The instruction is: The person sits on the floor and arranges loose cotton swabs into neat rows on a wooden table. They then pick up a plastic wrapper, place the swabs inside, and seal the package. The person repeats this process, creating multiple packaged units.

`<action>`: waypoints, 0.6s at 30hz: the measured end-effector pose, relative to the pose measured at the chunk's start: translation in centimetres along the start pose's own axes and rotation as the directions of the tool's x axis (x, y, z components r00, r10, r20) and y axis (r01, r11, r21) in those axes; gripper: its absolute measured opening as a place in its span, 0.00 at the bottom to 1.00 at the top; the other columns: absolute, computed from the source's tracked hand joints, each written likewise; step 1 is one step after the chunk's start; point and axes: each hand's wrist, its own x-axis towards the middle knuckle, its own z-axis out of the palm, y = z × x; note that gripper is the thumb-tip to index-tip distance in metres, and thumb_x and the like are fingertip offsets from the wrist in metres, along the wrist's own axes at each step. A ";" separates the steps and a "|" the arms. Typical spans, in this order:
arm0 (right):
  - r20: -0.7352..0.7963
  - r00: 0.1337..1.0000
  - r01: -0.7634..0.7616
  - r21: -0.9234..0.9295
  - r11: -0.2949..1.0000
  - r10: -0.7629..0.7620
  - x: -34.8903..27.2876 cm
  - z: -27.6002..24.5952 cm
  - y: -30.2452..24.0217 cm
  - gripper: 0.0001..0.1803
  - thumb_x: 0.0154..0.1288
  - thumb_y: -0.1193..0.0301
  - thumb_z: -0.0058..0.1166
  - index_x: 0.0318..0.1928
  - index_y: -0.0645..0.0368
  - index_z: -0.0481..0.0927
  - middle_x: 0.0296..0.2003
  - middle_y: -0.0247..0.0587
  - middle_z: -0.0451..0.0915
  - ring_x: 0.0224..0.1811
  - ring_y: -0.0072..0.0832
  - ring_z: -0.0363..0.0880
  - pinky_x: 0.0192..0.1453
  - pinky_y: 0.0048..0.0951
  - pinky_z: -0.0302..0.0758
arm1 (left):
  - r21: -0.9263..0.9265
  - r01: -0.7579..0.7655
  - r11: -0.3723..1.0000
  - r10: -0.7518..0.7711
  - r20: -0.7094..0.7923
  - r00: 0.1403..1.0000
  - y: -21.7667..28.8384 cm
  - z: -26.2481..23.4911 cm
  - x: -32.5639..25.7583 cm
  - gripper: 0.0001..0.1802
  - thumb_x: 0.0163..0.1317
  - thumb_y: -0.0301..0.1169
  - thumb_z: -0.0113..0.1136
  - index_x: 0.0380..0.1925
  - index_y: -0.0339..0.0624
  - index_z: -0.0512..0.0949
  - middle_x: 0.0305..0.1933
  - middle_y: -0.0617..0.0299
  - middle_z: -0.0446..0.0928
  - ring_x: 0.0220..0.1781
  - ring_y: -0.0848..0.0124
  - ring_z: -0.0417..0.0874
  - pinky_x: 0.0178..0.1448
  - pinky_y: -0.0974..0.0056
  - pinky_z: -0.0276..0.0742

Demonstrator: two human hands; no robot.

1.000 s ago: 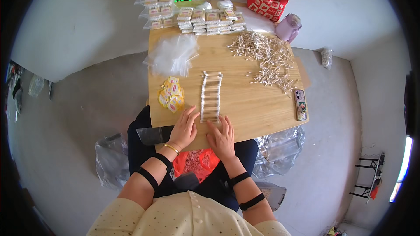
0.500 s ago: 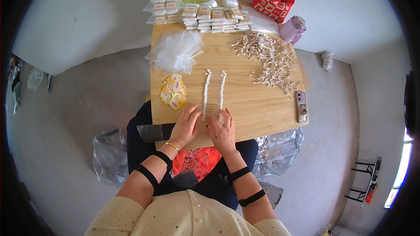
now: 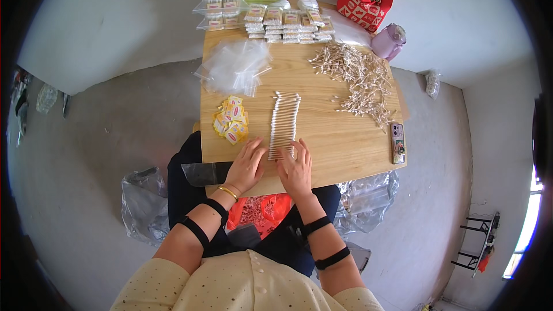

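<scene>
A row of cotton swabs [image 3: 285, 121] lies on the wooden table [image 3: 334, 144], laid side by side in a long strip with white tips along both edges. My left hand [image 3: 247, 164] rests just left of the strip's near end, its fingers stretched out on the tabletop and holding nothing. At the strip's near right corner, my right hand [image 3: 296, 168] has its fingers apart, some of them touching or covering the lowest swabs. A pile of small yellow-and-white cards [image 3: 231, 121] sits left of the row. Loose swabs [image 3: 357, 78] are heaped at the far right.
Clear plastic bags [image 3: 235, 68] lie at the far left. Behind stand stacked swab packs [image 3: 291, 22] and a tiered stack of packed bags [image 3: 222, 6]. A red bag [image 3: 366, 8], purple bottle [image 3: 389, 41] and phone [image 3: 398, 143] line the right side. A dark flat sheet [image 3: 201, 174] overhangs the near edge.
The view has shifted slightly, moving the table a little to the right in the picture. Both hands stay by the row's near end, with hardly any finger movement.
</scene>
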 end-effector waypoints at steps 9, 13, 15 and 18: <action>0.011 1.000 -0.003 -0.008 1.000 0.004 0.3 0.2 0.1 0.20 0.64 0.70 0.62 0.57 0.52 0.82 0.65 0.47 0.69 0.75 0.54 0.61 0.74 0.54 0.63 | -0.027 0.012 1.000 -0.012 0.006 1.000 0.1 0.0 0.0 0.25 0.57 0.20 0.59 0.58 0.39 0.73 0.72 0.44 0.66 0.75 0.43 0.67 0.82 0.45 0.61; -0.011 1.000 0.001 0.000 1.000 -0.001 0.7 0.3 0.2 0.19 0.65 0.70 0.61 0.56 0.52 0.83 0.65 0.48 0.69 0.75 0.54 0.61 0.74 0.55 0.63 | -0.021 0.011 1.000 -0.011 0.011 1.000 0.2 -0.2 0.0 0.25 0.58 0.20 0.59 0.58 0.39 0.73 0.73 0.44 0.66 0.75 0.43 0.67 0.82 0.46 0.61; -0.011 1.000 0.000 -0.015 1.000 0.000 1.1 0.2 0.2 0.18 0.65 0.71 0.61 0.56 0.52 0.84 0.65 0.47 0.69 0.75 0.54 0.61 0.74 0.55 0.63 | -0.022 0.009 1.000 -0.009 0.013 1.000 0.2 -0.2 0.0 0.26 0.59 0.21 0.58 0.59 0.39 0.73 0.73 0.44 0.66 0.75 0.43 0.66 0.81 0.45 0.62; -0.003 1.000 -0.007 -0.038 0.999 0.007 1.2 0.4 0.3 0.17 0.66 0.71 0.60 0.56 0.52 0.84 0.64 0.47 0.70 0.75 0.54 0.61 0.73 0.55 0.64 | -0.032 0.009 0.999 -0.008 0.016 1.000 0.1 -0.2 0.0 0.26 0.60 0.21 0.56 0.60 0.39 0.73 0.73 0.44 0.66 0.76 0.42 0.66 0.81 0.45 0.63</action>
